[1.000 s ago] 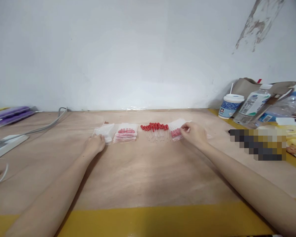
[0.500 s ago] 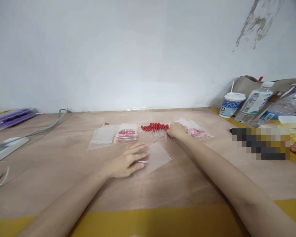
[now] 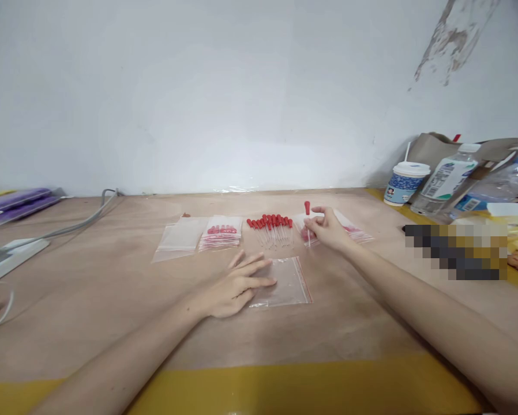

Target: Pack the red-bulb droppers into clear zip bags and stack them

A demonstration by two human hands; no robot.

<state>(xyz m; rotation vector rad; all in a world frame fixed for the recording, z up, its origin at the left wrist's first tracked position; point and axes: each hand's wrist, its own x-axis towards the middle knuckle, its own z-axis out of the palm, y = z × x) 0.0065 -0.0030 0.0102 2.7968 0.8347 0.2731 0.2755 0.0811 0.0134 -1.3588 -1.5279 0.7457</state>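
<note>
My left hand [image 3: 239, 286] lies with fingers spread on a clear zip bag [image 3: 288, 283], whose red-lined mouth faces right. Between thumb and fingertips, my right hand [image 3: 328, 229] pinches a dropper [image 3: 307, 208], its red rubber bulb up and its clear tube pointing down. Just left of it, a row of several red-bulbed droppers [image 3: 271, 223] rests on the table. Further left are a stack of bags with red bulbs in them [image 3: 221, 232] and a pile of flat clear bags [image 3: 181, 237]. More bags with red content [image 3: 357, 231] lie partly behind my right hand.
At the right stand a lidded paper cup [image 3: 405, 185] and a plastic bottle [image 3: 448, 180], with a bag and packaging behind. A power strip [image 3: 19, 260] with a grey cable [image 3: 75, 226] and purple packets [image 3: 19, 206] are at the left. A wall closes off the back.
My right hand has lifted a dropper from the right end of the row and moved slightly right. My left hand has shifted slightly right, and the bag under it has turned.
</note>
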